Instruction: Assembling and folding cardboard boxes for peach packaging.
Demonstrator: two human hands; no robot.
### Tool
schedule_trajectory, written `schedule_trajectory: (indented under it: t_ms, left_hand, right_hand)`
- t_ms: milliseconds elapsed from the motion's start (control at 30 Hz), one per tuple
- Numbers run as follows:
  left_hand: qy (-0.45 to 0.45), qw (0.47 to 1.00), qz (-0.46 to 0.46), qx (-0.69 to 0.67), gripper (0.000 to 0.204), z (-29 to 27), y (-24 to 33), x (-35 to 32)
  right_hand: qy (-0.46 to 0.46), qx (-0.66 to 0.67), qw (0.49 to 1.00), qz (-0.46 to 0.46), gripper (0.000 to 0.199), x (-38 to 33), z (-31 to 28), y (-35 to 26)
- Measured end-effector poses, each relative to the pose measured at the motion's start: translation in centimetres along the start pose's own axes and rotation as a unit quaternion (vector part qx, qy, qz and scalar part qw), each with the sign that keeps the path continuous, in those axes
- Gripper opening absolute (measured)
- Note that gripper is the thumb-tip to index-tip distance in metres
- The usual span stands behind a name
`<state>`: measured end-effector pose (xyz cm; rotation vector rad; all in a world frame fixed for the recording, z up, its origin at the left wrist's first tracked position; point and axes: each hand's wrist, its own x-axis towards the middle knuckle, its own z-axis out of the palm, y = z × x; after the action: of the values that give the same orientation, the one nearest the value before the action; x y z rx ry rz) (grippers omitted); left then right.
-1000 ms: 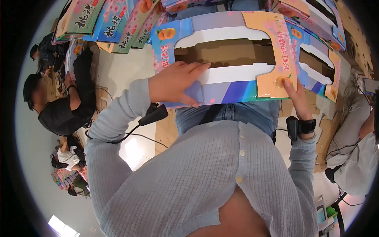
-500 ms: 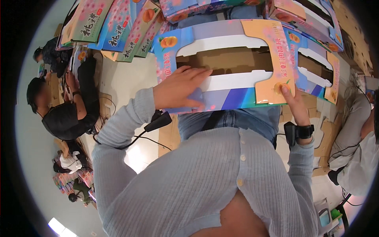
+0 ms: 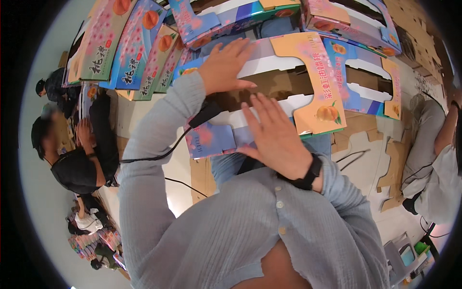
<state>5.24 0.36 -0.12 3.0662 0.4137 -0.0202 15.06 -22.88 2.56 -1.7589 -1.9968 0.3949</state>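
Note:
Across my lap lies a colourful cardboard fruit box (image 3: 311, 115) with peach pictures and a large cut-out window in its top, showing bare brown card inside. My left hand (image 3: 226, 66) lies on the far side of the window, over the left part of the box, fingers stretched and apart. On the near side, my right hand (image 3: 279, 135) rests flat against the white flap (image 3: 297, 104), its fingertips reaching over the window's edge. Neither hand is gripping anything. My left hand and wrist cover the box's left end in part.
Another box of the same kind (image 3: 365, 77) sits to the right. More finished-looking boxes (image 3: 231, 21) stand beyond, and several tall fruit cartons (image 3: 96, 48) lean at the far left. Flat cardboard (image 3: 392, 159) lies on the floor. People sit at the left (image 3: 77, 161) and right (image 3: 428, 164).
My right hand has left the box's right end and moved left onto the near flap. My left hand has shifted from the near side to the far side. The box has moved slightly left.

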Motion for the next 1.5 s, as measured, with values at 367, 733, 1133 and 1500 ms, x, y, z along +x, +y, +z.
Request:
schedule_trajectory:
  t_ms: [367,733,1133,1500]
  left_hand:
    - [-0.07,0.994,-0.011,-0.084,0.093,-1.0,0.7,4.9]
    - [-0.082,0.991,-0.023,-0.101,0.09,-0.4,1.0,4.6]
    - [-0.03,0.998,0.028,-0.04,0.093,-4.9,4.0,-3.7]
    - [-0.115,0.983,-0.008,-0.143,0.116,-3.0,10.8,-10.0]
  right_hand:
    - [-0.032,-0.002,0.999,-0.032,0.108,1.3,2.2,1.2]
    - [-0.021,-0.027,0.998,-0.055,0.1,0.7,1.7,1.7]
    - [-0.062,-0.086,0.993,-0.042,0.086,-4.4,-6.5,7.3]
    - [-0.159,-0.103,0.976,-0.104,0.106,-2.6,-6.4,9.4]
